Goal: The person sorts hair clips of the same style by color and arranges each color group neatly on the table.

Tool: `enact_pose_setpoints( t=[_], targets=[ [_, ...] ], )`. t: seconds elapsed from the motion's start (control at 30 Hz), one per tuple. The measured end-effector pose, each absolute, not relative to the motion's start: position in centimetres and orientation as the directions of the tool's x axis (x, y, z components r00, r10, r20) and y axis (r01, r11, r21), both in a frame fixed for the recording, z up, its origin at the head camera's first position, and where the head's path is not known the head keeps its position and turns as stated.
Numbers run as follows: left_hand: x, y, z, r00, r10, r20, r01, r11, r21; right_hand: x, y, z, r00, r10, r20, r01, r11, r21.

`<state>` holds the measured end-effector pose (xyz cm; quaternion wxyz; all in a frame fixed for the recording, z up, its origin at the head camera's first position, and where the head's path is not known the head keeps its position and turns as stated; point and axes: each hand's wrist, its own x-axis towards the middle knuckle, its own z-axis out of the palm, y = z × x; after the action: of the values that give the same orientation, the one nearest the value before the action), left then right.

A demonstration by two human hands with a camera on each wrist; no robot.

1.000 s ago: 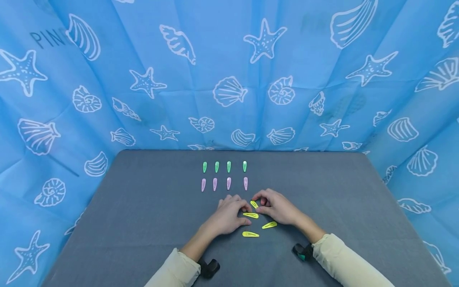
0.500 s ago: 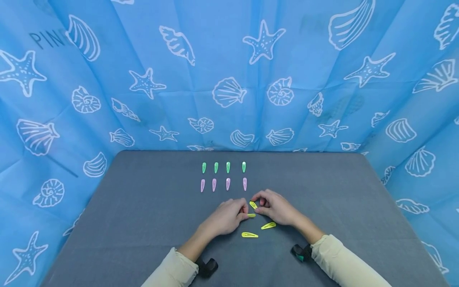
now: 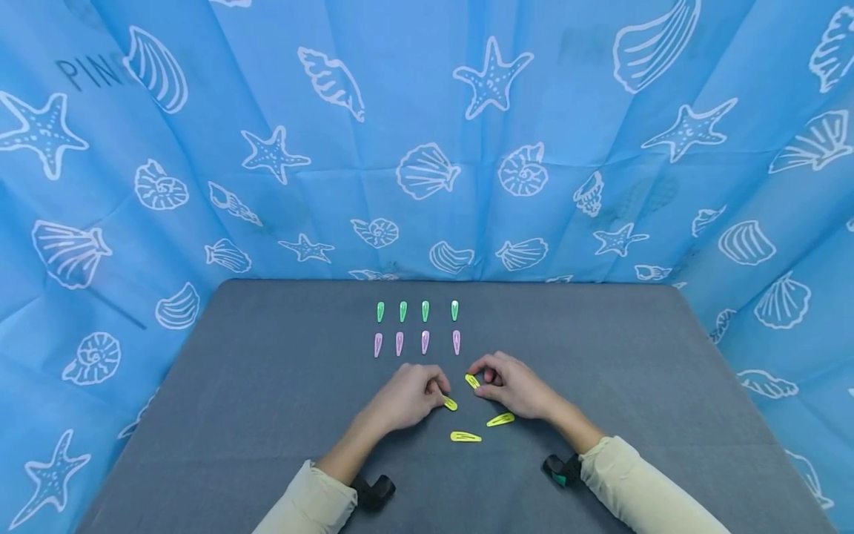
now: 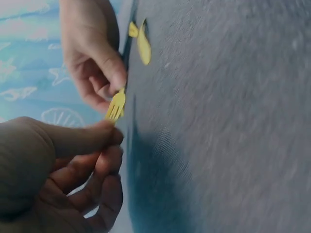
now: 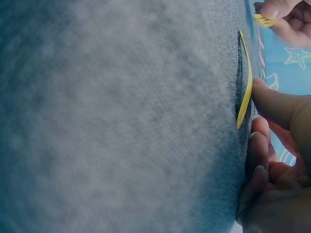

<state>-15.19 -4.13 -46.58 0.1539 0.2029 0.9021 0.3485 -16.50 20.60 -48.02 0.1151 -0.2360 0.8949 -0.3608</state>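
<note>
Nearest us, two pale cream sleeves [image 3: 313, 504] enter from the lower edge, each wrist bearing a dark strap-mounted device. They lie on the worktop [image 3: 233, 415], covered in a grey, finely woven, felt-like cloth whose nap shows clearly in the wrist views.

Just ahead of the sleeves we see two flat, teardrop-shaped yellow snap clips lying free: one [image 3: 465, 437] level across, the other [image 3: 500, 420] tilted, close together between the forearms. Bare grey cloth extends widely to both sides and to the near edge.

Next come the hands. The left hand [image 3: 403, 397] is curled, thumb and forefinger pinching a yellow clip [image 3: 450, 403] that juts from the fingertips; the left wrist view shows the clip's [image 4: 115, 106] slotted end beyond the thumb. The right hand [image 3: 512, 386] is likewise curled, its fingertips pinching another yellow clip [image 3: 472, 381] at the worktop surface; the right wrist view shows its [image 5: 245, 82] thin, slightly bowed profile edge-on. The hands are near one another, not touching.

Beyond them lies a row of four pink clips [image 3: 425, 342], then a row of four green clips [image 3: 425, 311], evenly spaced and upright, short of the far edge.

Farthest, a creased blue backdrop [image 3: 427, 133] printed with white shells and starfish encloses the worktop on three sides.
</note>
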Motion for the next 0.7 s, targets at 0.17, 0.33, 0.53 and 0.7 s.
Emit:
enact_pose_setpoints(
  t=[0.17,0.33,0.53,0.7],
  targets=[
    [-15.3,-6.0,-45.8,-0.903,0.420,-0.087,0.275,0.721,0.636,-16.5,20.6,-48.0,-0.865,-0.499,-0.054,-0.324,0.638,-0.699],
    [-16.0,-9.0,-45.5,-0.945,0.316,-0.083,0.160,0.669,0.726,-16.6,20.6,-48.0,-0.861,-0.508,-0.040,-0.337,0.627,-0.703],
    [-16.7,-12.5,-45.9,-0.971,0.214,-0.105,0.056,0.634,0.772,-16.5,20.5,-48.0,-0.859,-0.511,-0.032,-0.344,0.624,-0.702],
    [-17.1,-14.1,-46.8,-0.974,0.204,-0.097,0.069,0.678,0.732,-16.5,20.3,-48.0,-0.861,-0.507,-0.041,-0.339,0.631,-0.698]
  ],
)
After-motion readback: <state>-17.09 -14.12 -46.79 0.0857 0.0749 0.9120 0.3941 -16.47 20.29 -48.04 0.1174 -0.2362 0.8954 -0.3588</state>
